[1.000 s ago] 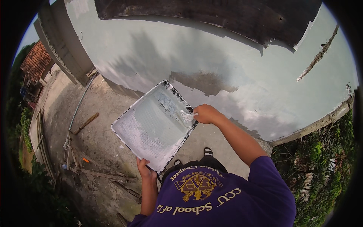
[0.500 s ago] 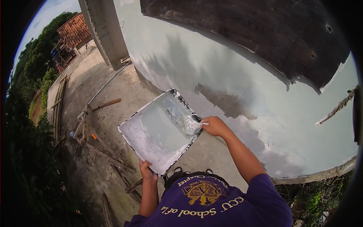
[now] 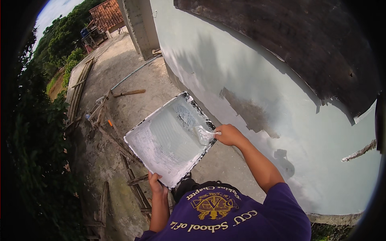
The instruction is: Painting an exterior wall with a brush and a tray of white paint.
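Note:
A paint tray (image 3: pixel 161 144), smeared with white and pale green paint, is held out in front of me at a tilt. My left hand (image 3: pixel 156 183) grips its near corner, thumb over the rim and the other fingers underneath. In my right hand (image 3: pixel 229 135) is the handle of a paintbrush (image 3: pixel 204 135); its paint-coated head lies over the tray's right side, by the dark-spotted rim. Whether the bristles touch the paint I cannot tell. To the right stands a wall (image 3: pixel 321 144) painted pale green, with a bare grey patch (image 3: pixel 250 111) low on it.
A dark brown panel (image 3: pixel 297 44) covers the wall's upper part. Wooden pieces (image 3: pixel 132 178) and a frame lie on the concrete floor (image 3: pixel 116 108) to the left, near a pale pipe (image 3: pixel 134 73). Bamboo poles (image 3: pixel 80 88) edge the floor; a concrete column (image 3: pixel 138 32) stands at the far end.
My view has shifted, so the wall and floor sit farther right. The tray stays in my left hand, and the brush in my right has tilted slightly and moved little over the tray.

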{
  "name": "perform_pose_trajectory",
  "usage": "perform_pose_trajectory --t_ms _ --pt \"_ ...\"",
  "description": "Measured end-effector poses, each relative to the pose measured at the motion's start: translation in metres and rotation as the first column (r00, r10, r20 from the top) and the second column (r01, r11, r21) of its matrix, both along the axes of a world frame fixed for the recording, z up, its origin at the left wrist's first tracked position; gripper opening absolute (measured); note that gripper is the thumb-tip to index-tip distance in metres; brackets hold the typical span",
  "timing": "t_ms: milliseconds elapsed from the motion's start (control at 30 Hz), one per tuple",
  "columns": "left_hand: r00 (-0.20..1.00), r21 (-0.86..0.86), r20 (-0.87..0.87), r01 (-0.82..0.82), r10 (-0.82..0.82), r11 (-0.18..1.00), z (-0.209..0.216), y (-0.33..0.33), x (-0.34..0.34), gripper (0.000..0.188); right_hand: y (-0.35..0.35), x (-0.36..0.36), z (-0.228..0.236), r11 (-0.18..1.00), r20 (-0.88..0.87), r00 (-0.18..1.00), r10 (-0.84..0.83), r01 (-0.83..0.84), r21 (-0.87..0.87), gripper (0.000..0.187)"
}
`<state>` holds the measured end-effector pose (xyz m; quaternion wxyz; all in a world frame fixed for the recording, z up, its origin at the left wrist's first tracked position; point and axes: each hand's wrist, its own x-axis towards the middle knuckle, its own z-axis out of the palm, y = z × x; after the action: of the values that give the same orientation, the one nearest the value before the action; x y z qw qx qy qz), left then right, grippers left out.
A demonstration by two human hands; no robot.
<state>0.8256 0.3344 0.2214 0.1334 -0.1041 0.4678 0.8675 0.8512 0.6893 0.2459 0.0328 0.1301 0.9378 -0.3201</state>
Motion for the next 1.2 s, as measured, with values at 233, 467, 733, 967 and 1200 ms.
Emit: perform_pose_trajectory --t_ms 233,467,733,967,1200 --pt "0.998 -0.004 0.007 -0.057 0.057 0.998 -0.006 0.003 0.014 0.071 0.008 -0.006 -0.002 0.996 0.028 0.997 0.076 -0.077 0.041 0.026" --pt "1.000 -0.014 -0.014 -0.003 0.003 1.000 0.005 0.015 0.026 0.071 0.016 0.013 0.005 0.998 0.018 0.999 0.038 -0.039 0.044 0.025" --pt "0.997 -0.037 0.049 0.056 -0.054 0.998 0.008 0.019 0.034 0.066 0.023 0.049 -0.019 1.000 0.064 0.998 -0.021 0.022 -0.012 0.027" --pt "0.987 -0.048 0.079 0.145 -0.141 0.988 0.011 0.000 -0.022 0.063 0.000 0.036 -0.009 0.981 0.059 0.991 -0.123 0.130 -0.144 0.028" --pt "0.972 -0.014 0.070 0.227 -0.226 0.974 0.011 0.008 -0.061 0.063 0.001 0.021 -0.019 0.986 0.060 0.987 -0.148 0.152 -0.066 0.029"
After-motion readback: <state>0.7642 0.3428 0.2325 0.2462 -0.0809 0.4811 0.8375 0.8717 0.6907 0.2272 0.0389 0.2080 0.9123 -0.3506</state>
